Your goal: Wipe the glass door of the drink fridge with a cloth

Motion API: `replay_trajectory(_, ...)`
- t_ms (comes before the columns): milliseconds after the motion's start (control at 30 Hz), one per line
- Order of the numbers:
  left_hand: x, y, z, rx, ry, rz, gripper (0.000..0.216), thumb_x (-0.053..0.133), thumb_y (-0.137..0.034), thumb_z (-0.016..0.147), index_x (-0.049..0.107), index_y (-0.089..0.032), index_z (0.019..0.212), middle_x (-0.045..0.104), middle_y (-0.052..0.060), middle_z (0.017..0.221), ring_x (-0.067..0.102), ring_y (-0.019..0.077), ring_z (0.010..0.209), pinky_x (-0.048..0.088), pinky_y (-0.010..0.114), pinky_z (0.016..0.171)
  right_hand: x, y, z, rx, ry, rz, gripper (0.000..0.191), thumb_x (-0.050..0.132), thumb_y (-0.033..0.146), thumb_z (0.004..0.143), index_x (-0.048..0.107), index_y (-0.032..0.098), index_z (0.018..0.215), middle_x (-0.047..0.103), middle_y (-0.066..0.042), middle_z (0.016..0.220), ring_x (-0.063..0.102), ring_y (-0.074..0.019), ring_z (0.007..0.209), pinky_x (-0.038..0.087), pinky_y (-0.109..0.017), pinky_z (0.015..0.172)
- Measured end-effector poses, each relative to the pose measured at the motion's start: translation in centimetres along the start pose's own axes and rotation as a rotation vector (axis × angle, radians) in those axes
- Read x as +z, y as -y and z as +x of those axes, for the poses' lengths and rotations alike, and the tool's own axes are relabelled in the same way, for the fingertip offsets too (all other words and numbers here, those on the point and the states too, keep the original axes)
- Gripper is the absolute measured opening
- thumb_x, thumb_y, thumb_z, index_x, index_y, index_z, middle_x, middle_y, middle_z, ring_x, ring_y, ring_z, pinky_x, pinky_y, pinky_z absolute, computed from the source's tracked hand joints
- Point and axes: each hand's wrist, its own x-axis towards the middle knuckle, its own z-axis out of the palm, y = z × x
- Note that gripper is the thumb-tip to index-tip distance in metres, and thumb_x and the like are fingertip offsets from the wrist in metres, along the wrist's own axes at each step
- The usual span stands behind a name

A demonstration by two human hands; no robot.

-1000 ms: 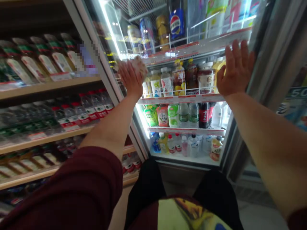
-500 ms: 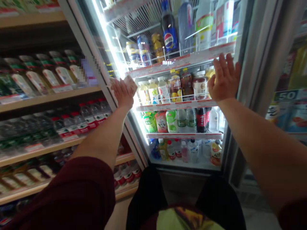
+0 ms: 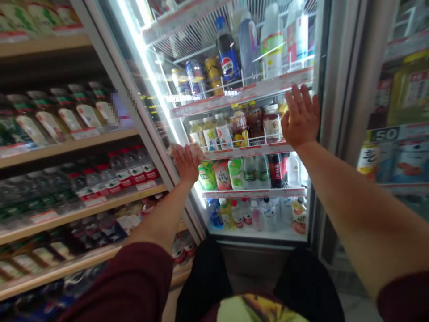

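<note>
My left hand [image 3: 187,166] lies with its fingers over a pale, crumpled cloth [image 3: 198,151], pressing it to the glass door [image 3: 192,47] of a lit drinks fridge near its left edge. My right hand [image 3: 302,117] rests on the same door towards the right edge, fingers extended and nothing in it. Behind the glass, shelves hold bottles and cans, among them a dark cola bottle [image 3: 228,56] with a blue cap. The palms of both hands are hidden from me.
To the left, wooden shelves [image 3: 130,197] carry rows of bottled drinks. Another glass-fronted section [image 3: 402,134] stands on the right beyond a metal frame [image 3: 345,112]. My dark-trousered legs [image 3: 208,277] are close to the fridge base.
My left hand has slid the cloth down and a little to the right along the glass. The right hand appears to stay in place on the door while the view shifts slightly.
</note>
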Motion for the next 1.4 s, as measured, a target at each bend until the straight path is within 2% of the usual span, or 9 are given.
replay_trajectory(100, 0.2, 2.6, -2.1, 0.046, 0.087, 0.014, 0.076, 0.049, -0.043, 0.101, 0.026, -0.031, 0.173, 0.029, 0.004, 0.178, 0.012, 0.0385, 0.167, 0.022, 0.068, 0.133, 0.0, 0.0, 0.0, -0.023, -0.017, -0.032, 0.068, 0.037, 0.026, 0.099, 0.036, 0.023, 0.168, 0.036, -0.004, 0.175, 0.022, -0.0294, 0.166, 0.016, -0.063, 0.136)
replay_trajectory(233, -1.3, 2.7, 1.4, 0.07, 0.055, 0.013, 0.072, 0.042, -0.046, 0.107, 0.032, -0.011, 0.17, 0.021, 0.015, 0.179, 0.008, 0.0408, 0.167, 0.017, 0.068, 0.134, 0.1, -0.2, 0.1, -0.038, -0.032, -0.065, 0.07, 0.039, 0.025, 0.098, 0.037, 0.024, 0.168, 0.037, -0.006, 0.175, 0.023, -0.0297, 0.166, 0.018, -0.063, 0.135)
replay_trajectory(433, -4.0, -3.7, 13.3, -0.009, -0.127, -0.029, 0.084, 0.026, -0.062, 0.114, 0.024, 0.003, 0.167, 0.012, 0.018, 0.18, -0.003, 0.0342, 0.168, 0.003, 0.061, 0.137, 0.1, -0.3, 0.0, -0.041, -0.017, -0.099, 0.07, 0.037, 0.027, 0.1, 0.033, 0.026, 0.17, 0.034, -0.005, 0.176, 0.02, -0.0314, 0.167, 0.018, -0.065, 0.134)
replay_trajectory(533, -3.2, -8.3, 15.3, 0.054, -0.152, -0.04, 0.075, 0.03, -0.051, 0.115, 0.021, 0.001, 0.169, 0.011, 0.017, 0.181, -0.005, 0.0302, 0.168, -0.002, 0.059, 0.137, 0.2, -0.4, 0.0, -0.042, -0.037, -0.076, 0.069, 0.037, 0.027, 0.1, 0.035, 0.026, 0.169, 0.035, -0.004, 0.175, 0.023, -0.031, 0.166, 0.017, -0.065, 0.135)
replay_trajectory(667, 0.9, -12.6, 8.8, 0.247, -0.133, -0.037, 0.069, 0.05, -0.042, 0.109, 0.034, -0.013, 0.169, 0.018, 0.012, 0.18, -0.004, 0.0301, 0.169, 0.004, 0.057, 0.138, 0.2, -0.4, 0.0, -0.039, -0.041, -0.061, 0.069, 0.038, 0.026, 0.099, 0.036, 0.025, 0.169, 0.035, -0.004, 0.175, 0.023, -0.0301, 0.166, 0.017, -0.064, 0.135)
replay_trajectory(833, 4.8, -10.9, -2.3, 0.927, 0.098, 0.02, 0.059, 0.054, -0.05, 0.107, 0.053, -0.024, 0.16, 0.04, 0.01, 0.173, 0.018, 0.0355, 0.167, 0.016, 0.06, 0.136, 0.0, -0.1, 0.0, -0.032, -0.026, -0.053, 0.07, 0.037, 0.025, 0.097, 0.039, 0.023, 0.167, 0.037, -0.005, 0.174, 0.023, -0.0306, 0.166, 0.019, -0.064, 0.135)
replay_trajectory(967, 3.0, -9.3, -1.2, 1.117, 0.291, 0.049, 0.055, 0.051, -0.05, 0.109, 0.051, -0.033, 0.162, 0.045, 0.005, 0.17, 0.036, 0.0303, 0.161, 0.019, 0.053, 0.136, 0.1, -0.1, 0.0, -0.017, -0.031, -0.052, 0.067, 0.034, 0.028, 0.1, 0.038, 0.024, 0.167, 0.036, -0.002, 0.175, 0.021, -0.0278, 0.167, 0.016, -0.058, 0.137)
replay_trajectory(1233, -4.2, -11.3, 11.8, 0.493, 0.074, 0.046, 0.073, 0.053, -0.044, 0.108, 0.028, -0.017, 0.171, 0.012, 0.004, 0.182, 0.001, 0.0282, 0.169, -0.002, 0.057, 0.138, -0.6, 0.3, -0.1, 0.021, 0.055, -0.074, 0.067, 0.027, 0.032, 0.103, 0.027, 0.036, 0.17, 0.034, 0.008, 0.175, 0.012, -0.0273, 0.168, 0.009, -0.062, 0.137)
replay_trajectory(1400, -4.8, -15.9, 14.7, 0.225, -0.028, 0.016, 0.073, 0.045, -0.041, 0.111, 0.017, -0.014, 0.174, 0.004, -0.003, 0.183, -0.009, 0.0248, 0.167, -0.006, 0.054, 0.14, -0.6, 0.3, -0.1, 0.01, 0.043, -0.036, 0.069, 0.031, 0.031, 0.102, 0.029, 0.027, 0.171, 0.031, 0.0, 0.177, 0.013, -0.0308, 0.168, 0.014, -0.068, 0.135)
